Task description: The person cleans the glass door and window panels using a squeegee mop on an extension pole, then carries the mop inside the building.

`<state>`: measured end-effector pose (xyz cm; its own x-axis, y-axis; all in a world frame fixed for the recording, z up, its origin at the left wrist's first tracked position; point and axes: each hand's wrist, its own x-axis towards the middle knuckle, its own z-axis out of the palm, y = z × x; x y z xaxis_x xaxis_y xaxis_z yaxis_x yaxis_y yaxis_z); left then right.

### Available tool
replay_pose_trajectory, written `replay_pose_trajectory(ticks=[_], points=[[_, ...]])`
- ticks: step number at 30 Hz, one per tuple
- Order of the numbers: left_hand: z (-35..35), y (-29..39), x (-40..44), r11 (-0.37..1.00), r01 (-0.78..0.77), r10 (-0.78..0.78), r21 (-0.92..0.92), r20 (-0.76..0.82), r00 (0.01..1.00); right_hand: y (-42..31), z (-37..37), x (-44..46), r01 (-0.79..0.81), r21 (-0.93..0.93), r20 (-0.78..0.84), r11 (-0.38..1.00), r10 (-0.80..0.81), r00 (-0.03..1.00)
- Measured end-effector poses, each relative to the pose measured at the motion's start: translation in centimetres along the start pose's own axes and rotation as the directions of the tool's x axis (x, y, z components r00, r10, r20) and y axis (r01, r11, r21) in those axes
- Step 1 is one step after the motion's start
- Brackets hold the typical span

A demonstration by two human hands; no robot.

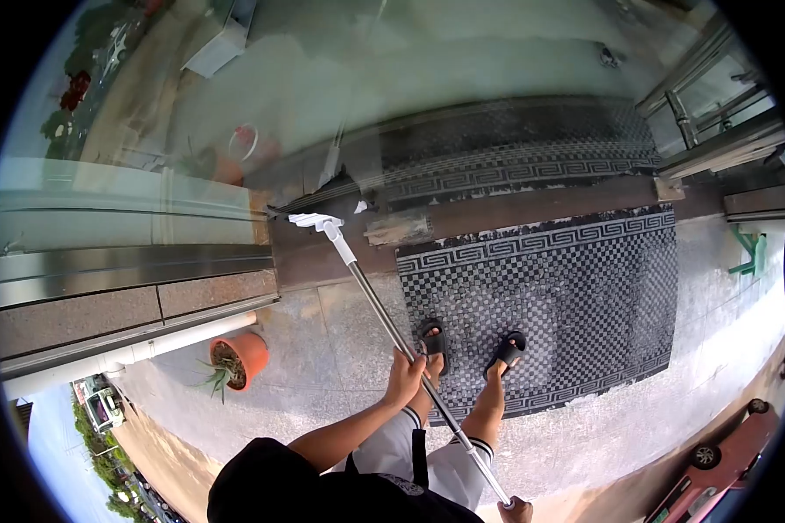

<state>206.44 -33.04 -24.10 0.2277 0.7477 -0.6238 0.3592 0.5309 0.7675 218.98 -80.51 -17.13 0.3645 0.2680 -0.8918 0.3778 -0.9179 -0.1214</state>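
My left hand (pixel 403 379) is closed around the middle of a metal pole belonging to a long-handled squeegee (pixel 375 305). Lower down, near the bottom edge of the view, my right hand (pixel 516 510) grips the pole's end. The white squeegee head (pixel 316 220) is at the foot of the glass (pixel 462 61), over the brown sill (pixel 310 253). I cannot tell whether its blade touches the glass. Part of my right hand is cut off by the frame.
Under my sandals lies a black-and-grey patterned mat (pixel 602 305). A potted plant (pixel 240 359) stands at left, below a white pipe (pixel 148 353). At right are a door frame (pixel 724 144) and a green stool (pixel 748 251). A red car (pixel 715 466) is parked behind.
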Motion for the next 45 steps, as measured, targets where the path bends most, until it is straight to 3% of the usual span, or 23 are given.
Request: replay_pose_trajectory(ticks=[3, 5, 6, 7, 8, 10, 12, 14, 19, 23, 24, 25, 27, 29, 31, 34, 39, 42, 44, 45], points=[[3.4, -2.7, 4.5, 0.982, 0.117, -0.132, 0.145, 0.095, 0.987, 2.1, 3.6, 1.1, -0.038, 0.039, -0.003, 0.998, 0.038, 0.999], [6.7, -8.5, 9.6, 0.985, 0.117, -0.133, 0.128, 0.125, 0.983, 0.7, 5.6, 2.0, -0.069, 0.107, -0.061, 0.992, 0.076, 0.995], [8.2, -11.2, 12.7, 0.964, 0.111, -0.147, 0.241, 0.138, 0.98, -0.1, 6.3, 2.7, -0.086, 0.136, -0.088, 0.987, 0.098, 0.991], [9.6, -14.2, 16.2, 0.933, 0.105, -0.164, 0.345, 0.145, 0.976, -2.5, 5.2, 4.1, -0.169, 0.187, 0.031, 0.968, 0.166, 0.986], [10.8, -15.5, 19.1, 0.925, 0.14, -0.22, 0.352, 0.2, 0.955, -4.1, 5.3, 5.2, -0.121, 0.216, -0.041, 0.969, 0.133, 0.99], [13.1, -18.2, 23.8, 0.93, 0.055, -0.122, 0.363, 0.164, 0.979, -9.2, 2.4, 8.2, -0.161, 0.158, -0.151, 0.974, 0.185, 0.971], [14.5, -19.8, 28.3, 0.895, 0.154, -0.263, 0.419, 0.217, 0.94, -11.8, 0.0, 11.2, -0.148, 0.104, -0.196, 0.983, 0.166, 0.967], [15.5, -22.9, 31.9, 0.831, 0.202, -0.299, 0.518, 0.11, 0.948, -13.5, -1.8, 13.6, -0.162, 0.174, -0.093, 0.971, 0.18, 0.979], [17.1, -21.7, 32.8, 0.798, 0.26, -0.363, 0.544, 0.089, 0.927, -14.4, -2.7, 16.3, -0.175, 0.184, -0.04, 0.967, 0.185, 0.982], [16.6, -24.0, 32.0, 0.852, 0.106, -0.193, 0.513, 0.119, 0.974, -13.1, -3.2, 14.5, -0.119, 0.176, -0.126, 0.977, 0.142, 0.982], [17.1, -22.0, 29.9, 0.875, 0.039, -0.154, 0.483, 0.2, 0.968, -11.7, -3.6, 13.5, -0.198, 0.191, -0.097, 0.961, 0.219, 0.971], [18.1, -19.1, 26.7, 0.886, 0.128, -0.209, 0.447, 0.136, 0.968, -9.8, -4.0, 12.1, -0.217, 0.175, -0.106, 0.96, 0.237, 0.966], [18.5, -16.9, 21.5, 0.948, 0.15, -0.212, 0.282, 0.201, 0.956, -5.5, -3.5, 9.3, -0.22, 0.151, -0.163, 0.964, 0.244, 0.956], [18.9, -10.4, 14.8, 0.972, 0.119, -0.193, 0.201, 0.408, 0.892, -0.8, -2.1, 6.5, -0.205, 0.144, -0.228, 0.968, 0.234, 0.945], [19.6, -5.0, 7.7, 0.987, 0.051, -0.108, 0.151, 0.393, 0.913, 3.3, 0.4, 3.5, -0.181, 0.203, -0.179, 0.962, 0.218, 0.959], [20.4, 3.3, 0.1, 0.999, -0.001, -0.018, 0.037, 0.513, 0.858, 8.2, 5.0, 0.4, -0.139, 0.307, -0.084, 0.941, 0.172, 0.981], [20.6, 13.6, -7.3, 0.999, -0.028, 0.034, -0.019, 0.593, 0.805, 6.8, 0.4, 1.4, -0.098, 0.42, -0.145, 0.902, 0.174, 0.974], [20.8, 19.4, -10.2, 0.976, -0.216, 0.163, -0.003, 0.664, 0.73, 5.3, -3.7, 3.2, -0.005, 0.515, -0.221, 0.857, 0.139, 0.965], [21.6, 24.6, -12.5, 0.972, -0.226, 0.213, -0.068, 0.666, 0.715, 4.3, -6.2, 5.1, 0.078, 0.599, -0.27, 0.797, 0.11, 0.957], [21.9, 26.7, -13.2, 0.935, -0.339, 0.318, -0.101, 0.658, 0.683, 3.7, -7.5, 6.1, 0.12, 0.647, -0.288, 0.753, 0.095, 0.953]])
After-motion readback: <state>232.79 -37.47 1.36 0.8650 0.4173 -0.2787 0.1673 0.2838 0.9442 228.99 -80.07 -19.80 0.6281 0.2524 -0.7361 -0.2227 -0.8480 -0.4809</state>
